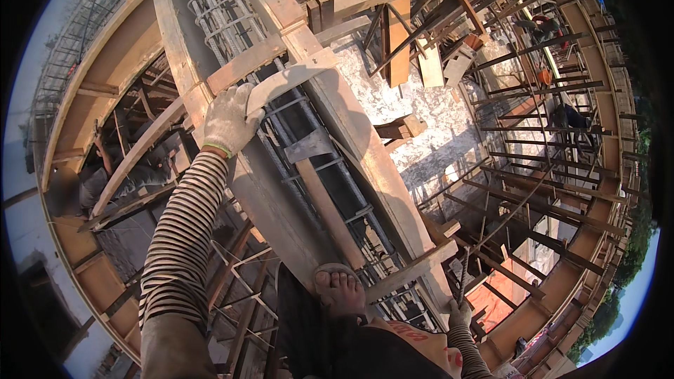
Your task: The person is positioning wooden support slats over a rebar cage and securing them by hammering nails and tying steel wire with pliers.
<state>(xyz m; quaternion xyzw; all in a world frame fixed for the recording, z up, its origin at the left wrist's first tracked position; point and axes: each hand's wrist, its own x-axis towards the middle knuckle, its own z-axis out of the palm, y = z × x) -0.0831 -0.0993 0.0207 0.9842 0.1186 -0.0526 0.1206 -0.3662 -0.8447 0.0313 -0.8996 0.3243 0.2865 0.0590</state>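
Note:
My left hand [229, 116], in a pale knit glove, grips the left end of a short pale board [295, 79] lying across a timber beam form [361, 175]. Steel bars and stirrups [217, 7] run inside the form. A wooden strip [323, 214] with a greyish block at its upper end lies over the bars. My gloved right hand [460, 314], at the lower right, is closed around a ribbed steel rod [463, 270]. My foot [337, 286], in a sandal, stands on the form beside a lower crosspiece [404, 275].
Curved timber formwork [95, 74] rings the structure, with many props and crossbars [533, 189] and drops between them down to a pale surface [435, 140]. A person [119, 182] is among the timbers at left; others [569, 118] are at the right.

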